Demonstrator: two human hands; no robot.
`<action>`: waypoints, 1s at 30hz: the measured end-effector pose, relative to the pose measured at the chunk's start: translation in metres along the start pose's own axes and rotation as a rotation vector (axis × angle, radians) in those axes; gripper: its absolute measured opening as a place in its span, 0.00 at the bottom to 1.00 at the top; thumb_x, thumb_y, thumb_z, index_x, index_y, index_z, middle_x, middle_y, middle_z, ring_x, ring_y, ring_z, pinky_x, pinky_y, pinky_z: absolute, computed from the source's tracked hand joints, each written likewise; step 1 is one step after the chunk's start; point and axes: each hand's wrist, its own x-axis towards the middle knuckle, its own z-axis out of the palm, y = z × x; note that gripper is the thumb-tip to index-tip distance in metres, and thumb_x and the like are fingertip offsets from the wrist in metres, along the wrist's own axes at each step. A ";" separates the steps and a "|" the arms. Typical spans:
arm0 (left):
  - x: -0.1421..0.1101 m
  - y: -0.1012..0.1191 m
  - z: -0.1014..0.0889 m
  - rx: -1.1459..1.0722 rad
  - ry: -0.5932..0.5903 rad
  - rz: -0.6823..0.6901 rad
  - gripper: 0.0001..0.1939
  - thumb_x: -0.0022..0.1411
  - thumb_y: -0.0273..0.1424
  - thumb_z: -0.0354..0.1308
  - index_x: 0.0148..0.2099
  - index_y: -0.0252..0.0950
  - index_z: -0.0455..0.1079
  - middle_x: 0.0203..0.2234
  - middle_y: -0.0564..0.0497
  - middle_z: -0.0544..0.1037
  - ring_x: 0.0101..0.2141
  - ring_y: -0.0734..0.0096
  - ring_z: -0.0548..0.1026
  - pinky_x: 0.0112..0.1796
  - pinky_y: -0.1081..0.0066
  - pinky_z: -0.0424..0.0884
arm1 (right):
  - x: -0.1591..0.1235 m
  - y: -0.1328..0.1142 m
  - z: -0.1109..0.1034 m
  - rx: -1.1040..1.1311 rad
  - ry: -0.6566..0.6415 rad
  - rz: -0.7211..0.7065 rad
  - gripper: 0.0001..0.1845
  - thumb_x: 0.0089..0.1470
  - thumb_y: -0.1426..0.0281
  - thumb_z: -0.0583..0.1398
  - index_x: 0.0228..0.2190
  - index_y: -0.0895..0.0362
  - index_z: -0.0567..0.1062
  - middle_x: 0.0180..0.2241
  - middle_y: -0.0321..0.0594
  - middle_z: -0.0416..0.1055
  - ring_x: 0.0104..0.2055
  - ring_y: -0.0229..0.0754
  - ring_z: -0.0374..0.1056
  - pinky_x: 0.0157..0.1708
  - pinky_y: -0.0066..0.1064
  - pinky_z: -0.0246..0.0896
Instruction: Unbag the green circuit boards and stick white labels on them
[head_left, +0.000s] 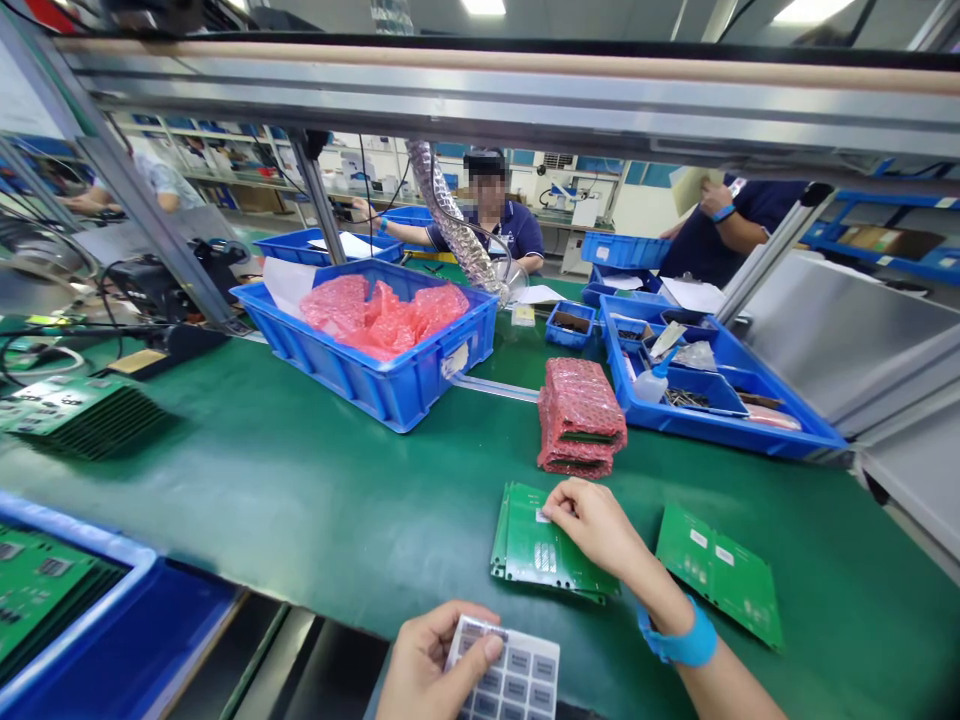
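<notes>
My left hand (pixel 429 668) grips a sheet of stickers (pixel 519 672) printed with grey squares, its thumb pressed on the top face near the table's front edge. Fingers pinched, my right hand (pixel 600 528) touches a small white sticker (pixel 541 516) on the top board of a small stack of green circuit boards (pixel 525 560). Part of that sticker is covered by my fingertips. To the right lie more green circuit boards (pixel 739 590), the top one bearing two white stickers. A blue band (pixel 686 635) circles my right wrist.
Pink bubble-wrapped boards (pixel 581 410) stand behind the stack. A blue bin (pixel 405 385) holds pink bubble wrap; a blue tray (pixel 750 435) holds small parts and a bottle. More boards (pixel 82 415) are stacked left. A co-worker (pixel 517 230) sits opposite, beyond the foil duct (pixel 450 220).
</notes>
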 end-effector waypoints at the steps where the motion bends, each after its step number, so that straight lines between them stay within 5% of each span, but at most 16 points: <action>1: 0.000 0.000 0.000 -0.003 -0.002 -0.004 0.20 0.43 0.45 0.70 0.29 0.32 0.77 0.16 0.54 0.72 0.20 0.76 0.65 0.24 0.78 0.59 | -0.002 -0.001 0.001 -0.027 0.017 0.003 0.08 0.52 0.70 0.58 0.24 0.56 0.74 0.26 0.38 0.70 0.30 0.42 0.65 0.30 0.31 0.55; 3: 0.000 0.001 0.000 -0.003 -0.008 -0.011 0.20 0.43 0.45 0.70 0.29 0.32 0.77 0.16 0.54 0.72 0.20 0.76 0.65 0.24 0.78 0.59 | -0.005 0.000 0.000 -0.090 0.085 -0.005 0.03 0.51 0.70 0.59 0.29 0.55 0.74 0.27 0.39 0.68 0.33 0.45 0.64 0.32 0.34 0.55; 7: -0.001 0.004 0.001 0.015 -0.006 -0.013 0.20 0.43 0.46 0.70 0.29 0.33 0.77 0.16 0.54 0.72 0.20 0.75 0.66 0.24 0.77 0.60 | -0.011 0.011 -0.012 0.029 0.159 -0.062 0.12 0.53 0.68 0.57 0.40 0.55 0.69 0.30 0.37 0.67 0.32 0.42 0.62 0.33 0.34 0.58; 12: -0.002 0.003 0.002 0.020 -0.007 0.003 0.20 0.44 0.46 0.69 0.30 0.34 0.76 0.16 0.54 0.72 0.21 0.74 0.66 0.25 0.77 0.61 | -0.013 0.025 -0.021 0.335 0.003 -0.071 0.07 0.55 0.66 0.54 0.35 0.56 0.66 0.27 0.34 0.65 0.27 0.36 0.60 0.28 0.28 0.57; 19: -0.002 -0.001 0.001 0.020 -0.038 0.003 0.19 0.45 0.45 0.69 0.30 0.34 0.76 0.17 0.53 0.74 0.22 0.75 0.67 0.26 0.78 0.61 | -0.010 0.023 -0.010 0.200 0.015 -0.094 0.07 0.52 0.75 0.54 0.35 0.54 0.64 0.25 0.31 0.67 0.25 0.36 0.61 0.28 0.29 0.57; 21: -0.002 -0.001 0.000 0.015 -0.039 -0.005 0.20 0.44 0.45 0.69 0.30 0.33 0.76 0.17 0.53 0.74 0.22 0.75 0.67 0.26 0.78 0.61 | -0.012 0.022 -0.010 0.085 0.072 -0.130 0.11 0.51 0.78 0.54 0.38 0.54 0.64 0.29 0.34 0.70 0.31 0.40 0.65 0.34 0.32 0.60; 24: -0.002 -0.001 0.000 0.002 -0.046 -0.011 0.20 0.44 0.45 0.70 0.30 0.33 0.76 0.17 0.54 0.73 0.22 0.76 0.67 0.26 0.79 0.60 | -0.018 0.021 -0.012 -0.042 0.149 -0.223 0.20 0.53 0.75 0.57 0.48 0.53 0.64 0.48 0.44 0.68 0.51 0.47 0.62 0.50 0.41 0.59; 27: -0.003 -0.001 0.001 -0.038 -0.049 -0.009 0.21 0.45 0.45 0.70 0.34 0.34 0.75 0.18 0.56 0.73 0.22 0.78 0.66 0.27 0.80 0.60 | -0.023 0.016 -0.009 -0.116 0.029 -0.317 0.42 0.48 0.59 0.66 0.59 0.55 0.56 0.60 0.51 0.56 0.61 0.54 0.51 0.59 0.50 0.47; 30: -0.004 0.001 0.005 -0.067 -0.059 -0.015 0.22 0.45 0.45 0.70 0.37 0.36 0.74 0.20 0.56 0.74 0.23 0.77 0.68 0.27 0.80 0.62 | -0.028 0.007 -0.010 -0.170 -0.045 -0.355 0.57 0.38 0.53 0.70 0.62 0.57 0.51 0.59 0.54 0.58 0.60 0.57 0.53 0.61 0.54 0.41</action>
